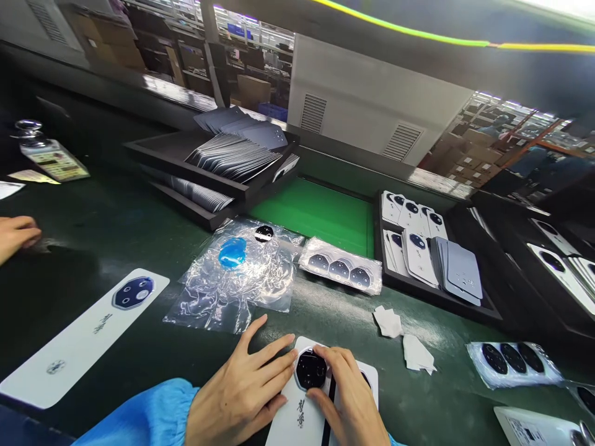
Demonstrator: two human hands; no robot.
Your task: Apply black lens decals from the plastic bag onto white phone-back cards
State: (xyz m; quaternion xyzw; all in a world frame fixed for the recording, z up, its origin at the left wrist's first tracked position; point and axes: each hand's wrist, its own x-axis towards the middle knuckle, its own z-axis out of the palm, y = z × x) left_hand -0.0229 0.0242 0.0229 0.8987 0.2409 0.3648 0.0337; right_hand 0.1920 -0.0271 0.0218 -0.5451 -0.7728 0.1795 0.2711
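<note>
A white phone back panel (289, 416) with dark lettering lies on the bench in front of me. On its upper part sits a black camera lens cover (310, 370), with the thumb and forefinger of my right hand (352, 396) gripping its edge. My left hand (239, 390) rests with fingers spread, the tips touching the panel's left side beside the cover. Partly hidden under my right hand is a second white panel (373, 379). Whether the cover is fixed to the panel, I cannot tell.
Another person's hand (18, 236) is at the left, near a larger white panel (79, 347). Clear plastic bags (274, 282), a wrapped pack of lens covers (341, 266) and white scraps (388, 322) lie ahead. Behind stand black trays (186, 158) of panels and a green mat (320, 210).
</note>
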